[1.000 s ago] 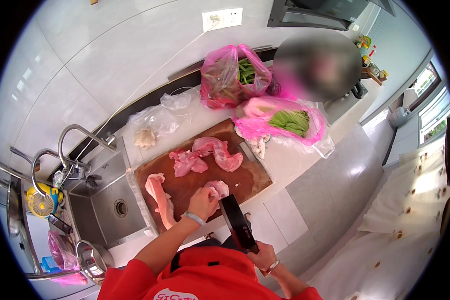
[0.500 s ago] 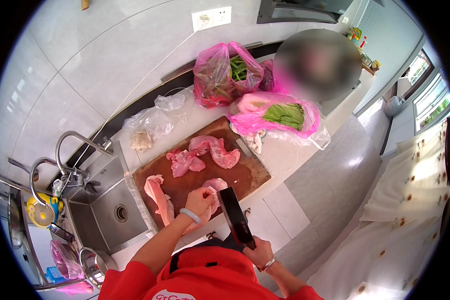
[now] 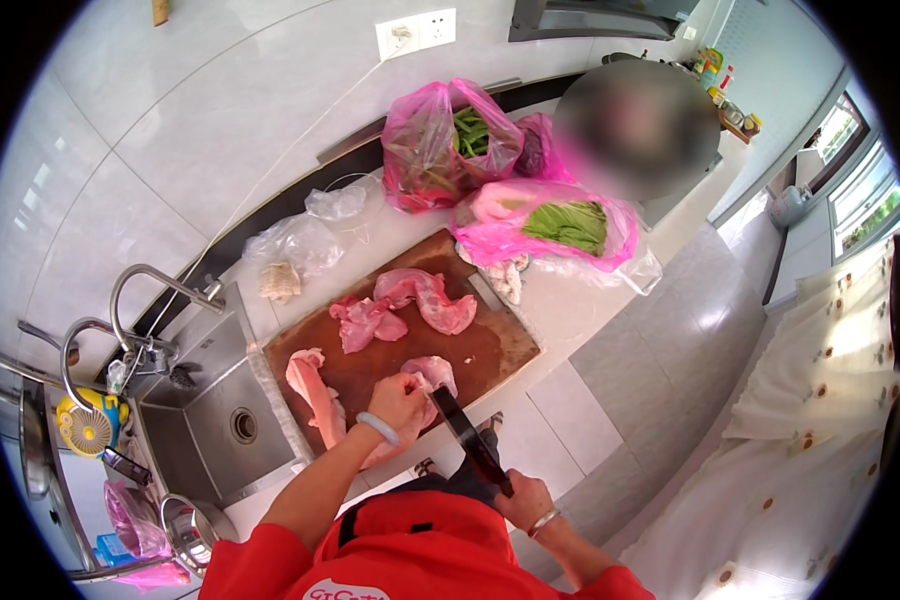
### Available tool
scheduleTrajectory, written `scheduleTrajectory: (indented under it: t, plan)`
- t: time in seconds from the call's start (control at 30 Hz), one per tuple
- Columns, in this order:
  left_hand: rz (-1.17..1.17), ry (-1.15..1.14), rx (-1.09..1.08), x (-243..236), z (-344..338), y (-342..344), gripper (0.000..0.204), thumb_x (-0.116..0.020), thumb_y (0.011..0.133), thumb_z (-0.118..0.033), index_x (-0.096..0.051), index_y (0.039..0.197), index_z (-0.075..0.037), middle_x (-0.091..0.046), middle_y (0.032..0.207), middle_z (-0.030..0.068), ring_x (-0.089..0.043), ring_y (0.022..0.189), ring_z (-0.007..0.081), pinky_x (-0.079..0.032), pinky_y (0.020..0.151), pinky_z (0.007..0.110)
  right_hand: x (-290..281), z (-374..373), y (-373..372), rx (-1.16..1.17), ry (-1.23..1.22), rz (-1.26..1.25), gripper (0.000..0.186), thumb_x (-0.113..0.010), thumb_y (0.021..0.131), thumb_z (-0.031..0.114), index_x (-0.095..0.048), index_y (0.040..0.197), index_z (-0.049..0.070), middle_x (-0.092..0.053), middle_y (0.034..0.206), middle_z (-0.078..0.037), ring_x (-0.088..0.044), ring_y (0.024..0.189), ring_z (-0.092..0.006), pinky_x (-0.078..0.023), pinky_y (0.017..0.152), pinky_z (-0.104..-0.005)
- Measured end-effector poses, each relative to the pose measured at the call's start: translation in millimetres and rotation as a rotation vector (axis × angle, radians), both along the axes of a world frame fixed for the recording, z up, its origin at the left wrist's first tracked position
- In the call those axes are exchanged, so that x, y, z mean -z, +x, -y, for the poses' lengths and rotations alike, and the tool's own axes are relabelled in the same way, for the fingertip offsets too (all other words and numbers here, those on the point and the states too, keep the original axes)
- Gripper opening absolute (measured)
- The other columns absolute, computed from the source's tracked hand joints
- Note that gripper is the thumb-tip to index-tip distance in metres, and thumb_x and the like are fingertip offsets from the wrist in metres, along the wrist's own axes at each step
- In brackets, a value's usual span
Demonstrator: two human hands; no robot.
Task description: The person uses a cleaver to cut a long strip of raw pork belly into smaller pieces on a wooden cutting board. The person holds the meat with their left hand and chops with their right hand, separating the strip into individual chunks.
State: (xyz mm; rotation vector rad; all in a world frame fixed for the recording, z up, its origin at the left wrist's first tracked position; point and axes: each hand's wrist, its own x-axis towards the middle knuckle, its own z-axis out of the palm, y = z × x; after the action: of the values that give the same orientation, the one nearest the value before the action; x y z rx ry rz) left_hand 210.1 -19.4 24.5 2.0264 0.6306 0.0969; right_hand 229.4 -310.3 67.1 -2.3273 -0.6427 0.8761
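My left hand [image 3: 398, 408] has its fingers closed on a piece of raw meat [image 3: 437, 372] at the near edge of the brown cutting board [image 3: 390, 275]. In my right hand [image 3: 525, 500] is the handle of a dark cleaver [image 3: 467, 432]. Its blade tilts so that its far end meets the held meat beside my left fingers; the exact contact is hard to see. A long pale strip of meat [image 3: 315, 390] lies on the board's left side. Farther back rest two redder pieces, a chunk [image 3: 367, 325] and a curved piece [image 3: 435, 298].
Left of the board is a steel sink [image 3: 195, 440] with a curved faucet [image 3: 150, 270]. Behind the board lie a clear plastic bag [image 3: 295, 245] and a pink bag of green vegetables [image 3: 435, 150]. A pink-wrapped leafy cabbage [image 3: 570, 228] sits at the far right corner, by a cloth [image 3: 505, 278].
The cleaver has turned from showing its broad face to a narrower tilt, and its blade has moved left and down onto or against the meat. My left hand has barely moved.
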Motion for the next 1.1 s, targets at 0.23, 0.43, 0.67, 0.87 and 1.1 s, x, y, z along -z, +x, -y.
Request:
scheduleTrajectory:
  t: [0.23, 0.43, 0.67, 0.87, 1.1]
  plan:
    - [-0.003, -0.035, -0.024, -1, 3, -2, 0.018, -0.063, 0.074, -0.016, -0.065, 0.080, 0.000, -0.064, 0.067, 0.0094, -0.060, 0.060, 0.0144, -0.048, 0.059, 0.030, -16, 3, 9, 0.024, 0.060, -0.020, 0.018, -0.057, 0.073, 0.018, -0.053, 0.081, 0.003, -0.060, 0.069, -0.021, -0.059, 0.068, -0.0425, -0.049, 0.062, -0.0493]
    - [-0.029, -0.111, -0.112, -8, 13, -2, 0.016, -0.063, 0.075, -0.016, -0.065, 0.079, 0.000, -0.064, 0.066, 0.0103, -0.062, 0.060, 0.0159, -0.049, 0.059, 0.031, -8, -18, 16, 0.049, 0.141, 0.015, 0.017, -0.058, 0.074, 0.019, -0.053, 0.080, 0.003, -0.059, 0.067, -0.021, -0.058, 0.066, -0.0432, -0.048, 0.061, -0.0505]
    - [0.059, -0.323, -0.224, 24, 15, -12, 0.013, -0.063, 0.076, -0.013, -0.061, 0.079, 0.000, -0.063, 0.069, 0.0095, -0.061, 0.064, 0.0145, -0.049, 0.061, 0.029, 13, -79, 36, 0.100, 0.385, 0.125, 0.016, -0.058, 0.075, 0.017, -0.056, 0.084, 0.004, -0.059, 0.065, -0.020, -0.058, 0.065, -0.0430, -0.047, 0.058, -0.0492]
    - [0.065, -0.035, -0.128, -2, 23, -7, 0.013, -0.063, 0.074, -0.011, -0.059, 0.080, -0.001, -0.061, 0.075, 0.0158, -0.062, 0.069, 0.0268, -0.049, 0.063, 0.036, 17, -106, 46, 0.212, 0.469, 0.154, 0.016, -0.061, 0.073, 0.014, -0.060, 0.085, 0.003, -0.056, 0.060, -0.017, -0.059, 0.060, -0.0393, -0.047, 0.054, -0.0433]
    - [0.074, 0.209, -0.092, -14, 29, -1, 0.012, -0.062, 0.073, -0.012, -0.061, 0.078, -0.002, -0.061, 0.077, 0.0183, -0.061, 0.072, 0.0350, -0.050, 0.065, 0.042, 18, -113, 45, 0.231, 0.478, 0.134, 0.020, -0.061, 0.073, 0.014, -0.062, 0.090, 0.004, -0.057, 0.061, -0.017, -0.060, 0.060, -0.0381, -0.048, 0.054, -0.0415]
